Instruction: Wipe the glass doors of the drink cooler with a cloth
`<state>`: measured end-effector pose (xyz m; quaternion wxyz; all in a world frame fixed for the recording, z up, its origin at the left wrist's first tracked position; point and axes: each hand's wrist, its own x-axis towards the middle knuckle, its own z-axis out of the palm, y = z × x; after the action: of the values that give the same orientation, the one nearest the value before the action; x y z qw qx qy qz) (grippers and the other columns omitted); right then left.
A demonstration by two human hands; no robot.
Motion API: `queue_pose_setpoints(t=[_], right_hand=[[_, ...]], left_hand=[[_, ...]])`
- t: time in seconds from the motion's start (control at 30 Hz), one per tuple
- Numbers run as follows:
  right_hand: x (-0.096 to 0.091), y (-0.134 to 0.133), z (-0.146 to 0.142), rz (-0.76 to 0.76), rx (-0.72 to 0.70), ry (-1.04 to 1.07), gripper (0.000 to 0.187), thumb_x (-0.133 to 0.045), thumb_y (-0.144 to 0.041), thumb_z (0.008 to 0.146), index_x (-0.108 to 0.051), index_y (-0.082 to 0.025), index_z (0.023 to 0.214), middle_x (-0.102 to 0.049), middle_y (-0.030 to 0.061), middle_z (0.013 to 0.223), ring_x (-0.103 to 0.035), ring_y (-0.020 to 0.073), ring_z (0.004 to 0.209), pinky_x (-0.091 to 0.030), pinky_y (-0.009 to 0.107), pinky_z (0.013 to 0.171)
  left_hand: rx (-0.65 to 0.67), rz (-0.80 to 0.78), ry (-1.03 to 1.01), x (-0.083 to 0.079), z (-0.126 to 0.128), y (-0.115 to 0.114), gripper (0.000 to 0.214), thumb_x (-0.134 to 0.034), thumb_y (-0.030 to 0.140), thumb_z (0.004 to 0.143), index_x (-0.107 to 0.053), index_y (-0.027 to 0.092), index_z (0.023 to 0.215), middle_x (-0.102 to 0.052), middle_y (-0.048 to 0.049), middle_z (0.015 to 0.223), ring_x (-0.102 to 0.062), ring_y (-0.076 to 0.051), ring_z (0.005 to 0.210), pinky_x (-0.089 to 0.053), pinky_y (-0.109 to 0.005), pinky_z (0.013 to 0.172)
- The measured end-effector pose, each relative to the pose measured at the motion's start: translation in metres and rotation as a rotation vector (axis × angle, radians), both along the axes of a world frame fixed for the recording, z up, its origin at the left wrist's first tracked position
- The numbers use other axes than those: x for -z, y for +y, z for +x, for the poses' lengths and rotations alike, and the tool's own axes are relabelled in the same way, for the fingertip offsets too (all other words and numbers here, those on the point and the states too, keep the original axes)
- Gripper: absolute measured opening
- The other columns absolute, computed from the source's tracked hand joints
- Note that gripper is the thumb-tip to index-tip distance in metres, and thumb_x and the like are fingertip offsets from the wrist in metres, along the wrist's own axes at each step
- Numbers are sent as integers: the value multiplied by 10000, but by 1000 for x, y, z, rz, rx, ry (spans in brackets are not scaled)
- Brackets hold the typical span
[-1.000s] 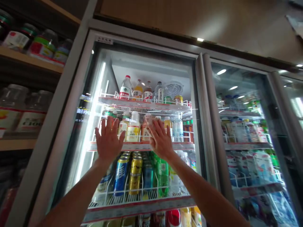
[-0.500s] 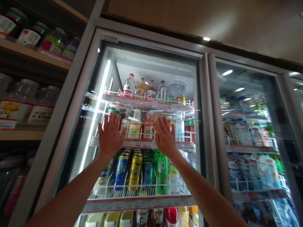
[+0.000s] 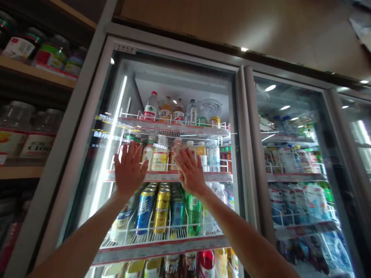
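My left hand is raised with its palm forward and fingers stretched out in front of a glass cooler door. It holds nothing that I can see. My right hand is also raised, its fingers stretched flat and tilted to the left. By those fingertips is a pale, blurred patch that I cannot make out. Whether either palm touches the glass is not clear. Behind the hands, bottles with yellow labels stand on the cooler's middle shelf, partly hidden by my fingers.
Below are blue cans, gold cans and a green bottle in wire dividers. Several bottles stand on the top shelf. A second cooler door is at right. Wooden shelves with jars stand at left.
My right hand has slid left across the front of the bottles, and the pale patch has moved with it. The view has shifted slightly right. My left hand keeps nearly its pose.
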<state>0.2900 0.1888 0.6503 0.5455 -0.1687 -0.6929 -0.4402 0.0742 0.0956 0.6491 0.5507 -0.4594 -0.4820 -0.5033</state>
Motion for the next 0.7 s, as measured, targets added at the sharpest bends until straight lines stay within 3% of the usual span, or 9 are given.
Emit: queue_pose_setpoints(t=[0.07, 0.17, 0.23, 0.3, 0.43, 0.5, 0.57, 0.63, 0.7], right_hand=[[3, 4, 16, 1, 26, 16, 583, -385, -234, 879, -237, -297, 1440, -296, 38, 1500, -205, 255, 1402, -241, 548, 1102], [-7, 24, 67, -49, 50, 356, 579, -331, -203, 881, -236, -260, 1449, -345, 96, 1466, -276, 292, 1371, -281, 598, 1047], [-14, 33, 82, -91, 51, 568, 562, -318, -207, 879, -274, -206, 1440, -370, 146, 1445, -300, 340, 1350, -292, 631, 1010], [-12, 30, 68, -99, 43, 599, 536, -317, -227, 883, -325, -191, 1418, -386, 150, 1439, -303, 347, 1349, -293, 611, 1021], [17, 3, 10, -20, 2, 175, 531, -356, -237, 884, -322, -256, 1413, -364, 66, 1471, -253, 267, 1389, -231, 518, 1108], [26, 0, 7, -1, -12, 51, 563, -366, -225, 883, -269, -264, 1436, -351, 63, 1479, -234, 249, 1398, -202, 518, 1120], [24, 8, 29, -29, 3, 174, 573, -349, -220, 887, -240, -261, 1449, -354, 78, 1476, -251, 254, 1391, -225, 535, 1098], [12, 21, 55, -98, 35, 439, 566, -330, -221, 888, -254, -227, 1448, -350, 113, 1471, -274, 285, 1376, -246, 573, 1064], [2, 26, 62, -166, 54, 622, 557, -336, -223, 880, -296, -173, 1433, -342, 142, 1470, -270, 305, 1372, -242, 582, 1057]], left_hand=[[-2, -22, 34, 8, 0, -1, 545, -336, 426, 907, -339, 191, 1399, -287, -138, 1488, -179, -268, 1405, -129, -527, 1131], [-15, -58, 60, 21, 0, -2, 545, -331, 424, 909, -331, 190, 1402, -283, -139, 1489, -170, -266, 1407, -137, -520, 1131], [-25, -80, 58, 25, 1, -2, 555, -326, 429, 909, -319, 183, 1407, -264, -137, 1496, -164, -268, 1408, -138, -515, 1133], [-30, -96, 49, 26, 2, -3, 565, -321, 441, 908, -303, 188, 1414, -241, -125, 1507, -162, -274, 1408, -135, -516, 1135], [-26, -93, 44, 25, 1, -3, 565, -329, 443, 908, -285, 211, 1421, -235, -111, 1510, -161, -268, 1409, -131, -518, 1136], [-26, -83, 50, 25, 0, -3, 566, -334, 436, 909, -284, 204, 1422, -242, -123, 1506, -155, -263, 1411, -130, -521, 1135], [-34, -79, 57, 26, 0, -2, 568, -340, 430, 910, -280, 197, 1425, -243, -129, 1505, -148, -260, 1413, -131, -519, 1133], [-50, -75, 58, 27, 0, -1, 574, -351, 424, 908, -267, 201, 1430, -246, -125, 1505, -150, -254, 1413, -137, -512, 1133], [-65, -71, 60, 28, 0, 0, 579, -360, 419, 907, -259, 199, 1433, -249, -124, 1503, -152, -252, 1413, -143, -508, 1132]])
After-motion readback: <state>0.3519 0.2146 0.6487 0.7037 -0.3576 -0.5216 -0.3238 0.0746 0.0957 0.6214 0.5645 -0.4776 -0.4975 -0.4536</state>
